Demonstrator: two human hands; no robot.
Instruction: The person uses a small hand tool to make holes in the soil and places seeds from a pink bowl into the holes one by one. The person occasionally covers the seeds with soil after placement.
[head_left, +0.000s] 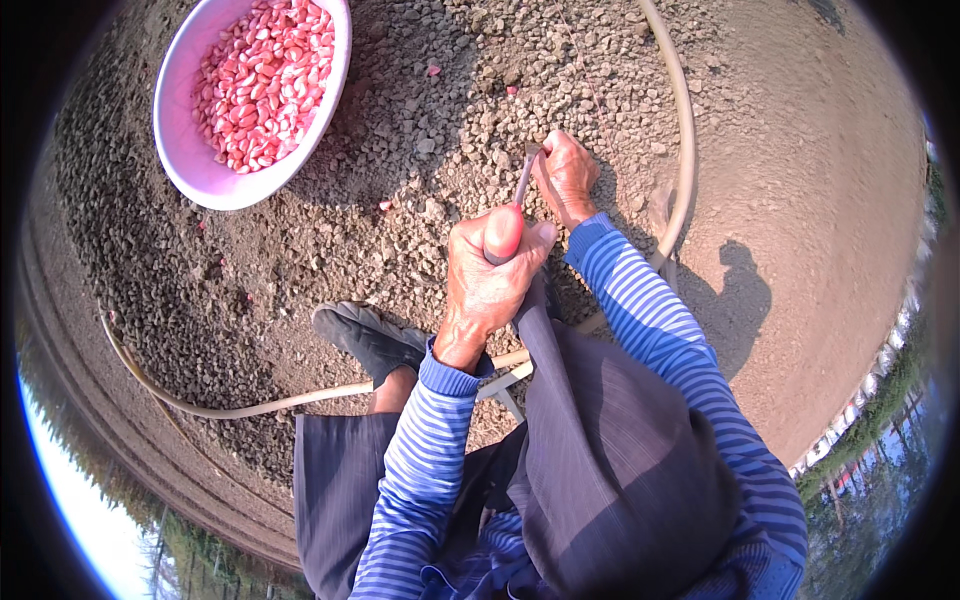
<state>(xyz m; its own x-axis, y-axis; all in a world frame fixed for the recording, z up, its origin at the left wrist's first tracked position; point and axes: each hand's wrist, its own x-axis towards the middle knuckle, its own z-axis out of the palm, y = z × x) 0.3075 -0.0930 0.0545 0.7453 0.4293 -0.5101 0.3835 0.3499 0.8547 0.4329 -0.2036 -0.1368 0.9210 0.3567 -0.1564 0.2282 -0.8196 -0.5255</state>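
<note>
My left hand (487, 274) grips the red handle (503, 231) of a small hand tool, whose thin metal shaft (524, 180) ends in a flat blade (532, 149). That blade is close beside the fingertips of my right hand (568, 176). Low over the clods, my right hand has its fingers curled in; whether anything is between them cannot be told. A light-coloured plastic basin (225, 196) at the upper left holds many pink-coated cloves that look like garlic (262, 86). Single pink pieces (385, 205) lie scattered on the cloddy soil (420, 142).
A pale hose (684, 120) curves down the right side, and a similar one (255, 409) lies at the lower left. My dark shoe (367, 334) rests on the soil. A thin reddish string (585, 67) runs above my right hand. Smoother bare earth (810, 187) lies at the right.
</note>
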